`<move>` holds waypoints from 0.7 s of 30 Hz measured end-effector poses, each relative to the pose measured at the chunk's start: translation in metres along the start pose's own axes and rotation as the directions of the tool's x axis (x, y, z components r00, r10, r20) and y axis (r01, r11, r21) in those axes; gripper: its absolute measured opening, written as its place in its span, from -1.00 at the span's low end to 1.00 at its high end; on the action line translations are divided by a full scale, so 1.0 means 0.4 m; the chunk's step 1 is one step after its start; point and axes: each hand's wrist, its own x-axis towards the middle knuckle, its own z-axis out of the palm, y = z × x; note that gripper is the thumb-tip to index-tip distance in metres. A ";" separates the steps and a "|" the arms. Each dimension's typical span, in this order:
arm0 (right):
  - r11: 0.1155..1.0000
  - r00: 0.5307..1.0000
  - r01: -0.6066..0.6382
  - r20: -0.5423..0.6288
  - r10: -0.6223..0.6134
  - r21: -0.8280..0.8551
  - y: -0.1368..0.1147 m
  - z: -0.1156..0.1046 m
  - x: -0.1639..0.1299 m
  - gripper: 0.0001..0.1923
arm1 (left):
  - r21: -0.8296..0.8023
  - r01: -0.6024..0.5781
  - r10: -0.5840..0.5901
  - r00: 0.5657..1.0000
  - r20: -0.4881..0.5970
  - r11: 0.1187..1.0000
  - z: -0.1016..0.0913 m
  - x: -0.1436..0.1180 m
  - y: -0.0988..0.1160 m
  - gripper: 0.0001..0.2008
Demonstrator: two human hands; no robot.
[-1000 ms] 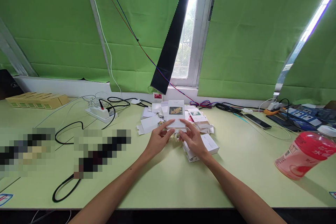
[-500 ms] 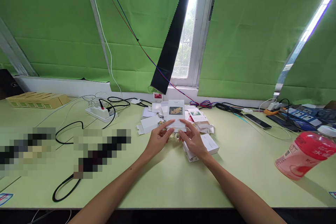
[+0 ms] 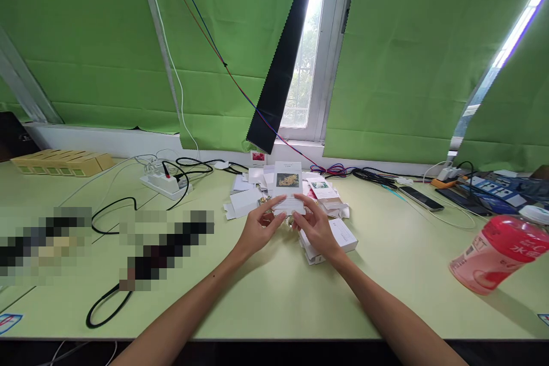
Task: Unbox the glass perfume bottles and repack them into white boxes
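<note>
A: Card box [image 3: 287, 186], white with a yellow flower print on its face, stands upright at the table's centre, at 12 o'clock from you. Confirm your grip?

B: Your left hand [image 3: 257, 229] pinches its lower left edge, fingertips closed on it. Your right hand [image 3: 316, 227] holds the lower right edge the same way. Both thumbs lie below the box, close together. Something small and shiny sits between them; too small to identify.

A: Noted. What lies directly around the box?

B: A pile of flat white cartons [image 3: 245, 201] spreads from 9 to 12 o'clock of the box, touching one another. At 2 o'clock of it lies a small box with a green picture [image 3: 322, 187]. Under your right hand, at 5 o'clock of the box, a stack of white boxes [image 3: 343, 234] rests on the pale green table [image 3: 274, 297].

A: Farther out?

B: At 9 o'clock, well apart, a white power strip [image 3: 165, 183] with black cables [image 3: 111, 211] looping toward you. At far 9 o'clock, a row of tan boxes [image 3: 60, 163] by the wall. At 3 o'clock, a black phone [image 3: 420, 198] lies flat; beyond it, near the table's right edge, a pink bottle [image 3: 493, 254] leans tilted. Green curtains [image 3: 107, 40] hang behind, with a window [image 3: 306, 57] at 12 o'clock.
</note>
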 end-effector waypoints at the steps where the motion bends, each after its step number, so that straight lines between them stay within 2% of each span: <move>1: 1.000 1.000 0.000 0.002 0.000 0.007 0.000 0.000 0.000 -0.55 | -0.001 0.000 0.000 1.000 0.003 1.000 0.000 -0.001 0.002 -0.42; 21: 0.999 0.999 0.031 0.020 -0.031 0.025 0.000 0.002 0.000 -0.48 | -0.028 -0.037 0.037 0.999 0.016 0.999 -0.002 -0.006 0.003 -0.34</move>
